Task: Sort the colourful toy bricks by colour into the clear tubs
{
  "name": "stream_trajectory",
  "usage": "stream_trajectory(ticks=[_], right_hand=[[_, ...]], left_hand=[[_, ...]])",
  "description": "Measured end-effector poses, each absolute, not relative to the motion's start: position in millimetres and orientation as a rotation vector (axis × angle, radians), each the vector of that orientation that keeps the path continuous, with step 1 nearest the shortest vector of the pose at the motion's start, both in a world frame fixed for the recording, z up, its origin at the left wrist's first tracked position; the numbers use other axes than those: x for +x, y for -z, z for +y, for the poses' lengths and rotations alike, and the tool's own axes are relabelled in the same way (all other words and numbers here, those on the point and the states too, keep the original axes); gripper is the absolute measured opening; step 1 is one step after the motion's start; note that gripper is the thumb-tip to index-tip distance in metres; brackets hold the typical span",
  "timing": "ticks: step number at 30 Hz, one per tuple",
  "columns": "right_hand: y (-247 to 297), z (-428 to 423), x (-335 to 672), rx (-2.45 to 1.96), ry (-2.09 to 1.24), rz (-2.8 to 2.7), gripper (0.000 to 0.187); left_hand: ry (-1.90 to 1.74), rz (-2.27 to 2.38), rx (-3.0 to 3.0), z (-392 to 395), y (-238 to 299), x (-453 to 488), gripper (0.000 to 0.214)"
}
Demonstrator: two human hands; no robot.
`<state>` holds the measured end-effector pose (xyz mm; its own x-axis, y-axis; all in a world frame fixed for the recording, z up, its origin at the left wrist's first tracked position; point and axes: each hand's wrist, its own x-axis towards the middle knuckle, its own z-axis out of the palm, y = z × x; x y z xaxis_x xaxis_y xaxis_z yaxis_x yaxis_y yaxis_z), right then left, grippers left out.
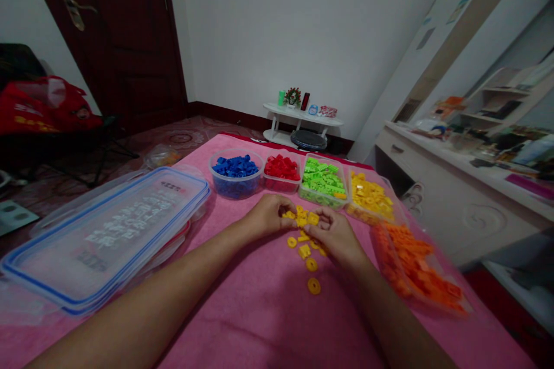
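A pink cloth (259,323) spreads before you, where loose yellow pieces (304,251) lie on the near side of a tub (322,199) of green bricks (322,176). Your left hand (272,213) and right hand (339,236) flank the pile, fingers partly curled at it; whether either grips a piece cannot be told.

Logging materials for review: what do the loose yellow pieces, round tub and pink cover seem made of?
Loose yellow pieces: likely hard plastic, smooth-looking, evenly coloured. Round tub: probably plastic, translucent; blue bricks show through its wall. Pink cover: seemingly soft fabric, matte, faintly creased.
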<state>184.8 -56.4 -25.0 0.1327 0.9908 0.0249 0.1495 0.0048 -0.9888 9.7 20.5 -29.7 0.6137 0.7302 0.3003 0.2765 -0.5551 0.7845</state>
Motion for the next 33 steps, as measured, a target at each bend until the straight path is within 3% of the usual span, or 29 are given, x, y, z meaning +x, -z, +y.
stream_trajectory(ticks=[5, 8, 11, 15, 20, 26, 29, 33], right_hand=[[6.9, -63.9, 179.6, -0.987, -1.487, -0.803, 0.027], [3.1, -66.3, 169.1, -0.762, -1.758, -0.597, 0.033], [4.9, -64.9, 166.0, -0.693, -1.825, -0.503, 0.037], [8.1, -60.8, 182.6, -0.905, -1.508, -0.749, 0.022], [10.5, -59.7, 203.6, -1.501, -0.854, -1.549, 0.006], [12.4, -65.3, 193.7, -1.869, -0.329, -2.159, 0.026], [14.3, -65.3, 189.4, -1.865, -0.338, -2.136, 0.024], [17.6, -60.8, 195.6, -1.669, -0.679, -1.707, 0.010]], left_hand=[[-1.241, 0.713, 1.937, 5.3, 0.5, 17.4, 0.023], [-1.206, 0.537, 2.008, -7.5, -10.3, 21.3, 0.029], [-1.180, 0.427, 2.167, -11.9, -9.9, 22.9, 0.032], [-1.133, 0.583, 2.215, -2.0, 5.2, 21.3, 0.023], [-0.606, 0.829, 2.256, 8.6, 25.3, 14.9, 0.016], [-0.330, 0.852, 2.505, -0.5, 26.9, 11.2, 0.021], [-0.362, 0.853, 2.532, -1.1, 29.0, 12.7, 0.017], [-0.376, 0.860, 2.414, -0.4, 27.3, 15.4, 0.015]])
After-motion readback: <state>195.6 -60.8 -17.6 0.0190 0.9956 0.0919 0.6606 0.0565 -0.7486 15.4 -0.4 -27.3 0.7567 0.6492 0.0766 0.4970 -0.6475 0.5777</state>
